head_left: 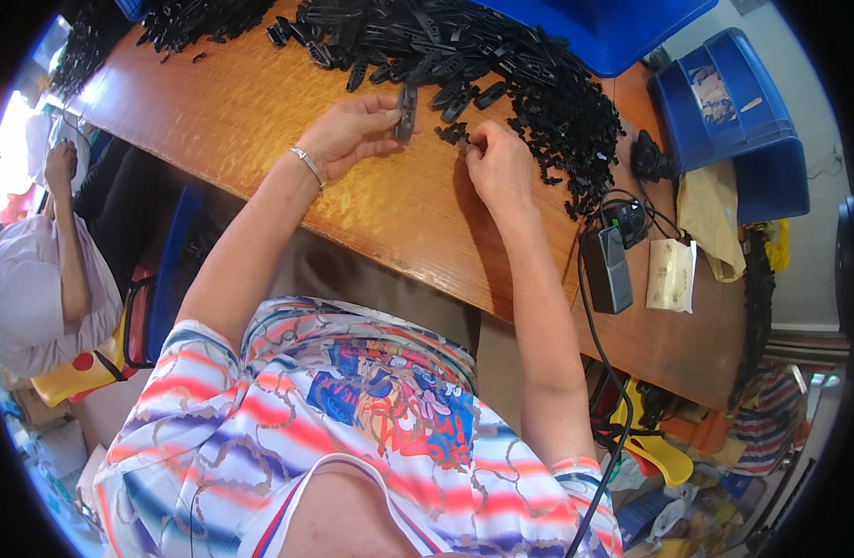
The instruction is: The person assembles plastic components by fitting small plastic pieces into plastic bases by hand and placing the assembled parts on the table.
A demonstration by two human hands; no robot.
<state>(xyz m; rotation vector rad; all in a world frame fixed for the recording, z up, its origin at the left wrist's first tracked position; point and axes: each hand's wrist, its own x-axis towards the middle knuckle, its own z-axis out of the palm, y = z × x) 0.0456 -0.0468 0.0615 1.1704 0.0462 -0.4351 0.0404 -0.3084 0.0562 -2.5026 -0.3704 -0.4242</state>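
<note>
Between the thumb and fingers of my left hand is a long, narrow black plastic piece, held upright over the wooden table. My right hand is just to its right, fingers curled into a pinch; whatever is in the fingertips is too small to make out. Beside those fingertips lie a few small black parts. Beyond both hands spreads a heap of long black plastic pieces, and it runs on the right into a pile of small black parts.
A blue bin stands behind the heap, with stacked blue crates at the right. A grey power bank with a black cable and a paper packet lie on the wooden table. Another person sits at the left.
</note>
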